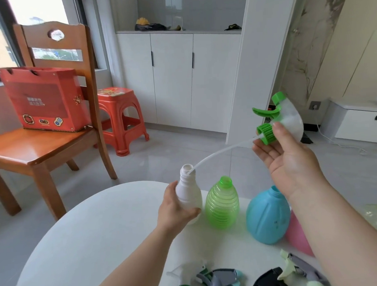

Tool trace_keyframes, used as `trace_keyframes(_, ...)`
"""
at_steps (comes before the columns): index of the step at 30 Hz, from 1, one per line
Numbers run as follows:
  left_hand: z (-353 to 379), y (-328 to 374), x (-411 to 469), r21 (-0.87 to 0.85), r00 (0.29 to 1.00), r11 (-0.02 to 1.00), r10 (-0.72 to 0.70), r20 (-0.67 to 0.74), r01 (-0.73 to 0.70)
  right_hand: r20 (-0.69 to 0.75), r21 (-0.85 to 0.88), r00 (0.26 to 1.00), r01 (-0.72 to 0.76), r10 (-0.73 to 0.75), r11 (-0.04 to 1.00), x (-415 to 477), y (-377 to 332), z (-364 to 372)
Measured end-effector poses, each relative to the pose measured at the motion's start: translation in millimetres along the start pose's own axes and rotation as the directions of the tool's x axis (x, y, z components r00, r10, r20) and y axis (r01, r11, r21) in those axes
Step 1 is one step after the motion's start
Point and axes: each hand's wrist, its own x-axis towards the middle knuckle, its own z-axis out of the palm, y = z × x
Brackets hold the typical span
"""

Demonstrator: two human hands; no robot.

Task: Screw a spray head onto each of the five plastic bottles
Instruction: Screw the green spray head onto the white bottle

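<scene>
So I'm on the feed-the-tube step for what looks like the first bottle: none of the ones I can see has a head on yet. My left hand (177, 205) is wrapped around the body of the white bottle (188, 191), holding it tilted just above the white table (96, 233), neck pointing toward 12 o'clock. My right hand (290, 160) is up at about 2 o'clock from that bottle, thumb and fingertips pinching the green-and-white spray head (283, 119) near its ribbed green collar, rest of the palm loosely open. The dip tube (224, 148) curves down from the collar and its tip is right at the bottle's mouth, touching the rim or barely inside, can't tell which. Next move, I reckon: slide the tube all the way down, bring the collar square onto the threads, then twist. If it goes on crooked it'll probably cross-thread. The green ribbed bottle (221, 203), the blue bottle (267, 217) and a pink bottle (297, 235) stand in a row off at 3 o'clock, necks open, and a heap of spare spray heads (223, 279) sits at 6 o'clock.
</scene>
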Motion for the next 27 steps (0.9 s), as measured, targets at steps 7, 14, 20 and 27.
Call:
trace_keyframes(7, -43.3, 5.7, -43.7, 0.018, 0.997, 0.997, 0.079, -0.022, -0.079, 0.036, 0.070, 0.999, -0.030, 0.028, 0.997, -5.7, -10.3, 4.3)
trace_keyframes(14, -82.5, 17.9, -101.0, 0.085, 0.994, 0.992, 0.091, 0.060, -0.096, 0.084, 0.038, 0.994, -0.067, 0.063, 0.997, -31.7, -10.9, 20.6)
trace_keyframes(20, -97.9, 26.3, -142.1, -0.086, 0.990, 0.989, 0.127, 0.062, -0.121, 0.257, -0.105, 0.966, 0.004, 0.024, 0.994, -76.2, 0.3, 39.7)
trace_keyframes(27, -112.8, 11.7, -175.1, -0.087, 0.994, 0.991, 0.105, 0.026, -0.102, 0.214, 0.029, 0.971, 0.101, -0.105, 0.994, -95.2, -11.9, 49.2)
